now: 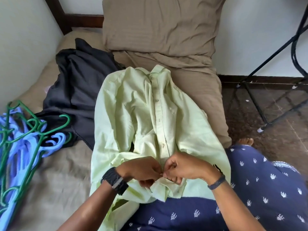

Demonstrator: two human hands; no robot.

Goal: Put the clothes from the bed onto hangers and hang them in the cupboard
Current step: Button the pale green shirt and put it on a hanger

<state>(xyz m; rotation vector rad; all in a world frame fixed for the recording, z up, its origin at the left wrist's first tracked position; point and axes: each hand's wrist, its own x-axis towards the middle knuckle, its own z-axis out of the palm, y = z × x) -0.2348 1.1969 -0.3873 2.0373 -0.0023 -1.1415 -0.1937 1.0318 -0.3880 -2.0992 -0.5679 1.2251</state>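
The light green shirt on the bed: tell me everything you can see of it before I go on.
The light green shirt is a button-up of thin, creased woven cloth, lying front up on the bed, collar toward the brown pillow, sleeves folded inward. Its placket runs down the middle, one button plainly visible. Its left edge overlaps the dark garment. Both hands, left and right, pinch the placket near the hem. No hanger is visible in it.

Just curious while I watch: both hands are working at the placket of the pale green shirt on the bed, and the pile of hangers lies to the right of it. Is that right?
Not quite. The head view shows the hangers to the left of the pale green shirt. Both the left hand and right hand pinch its placket.
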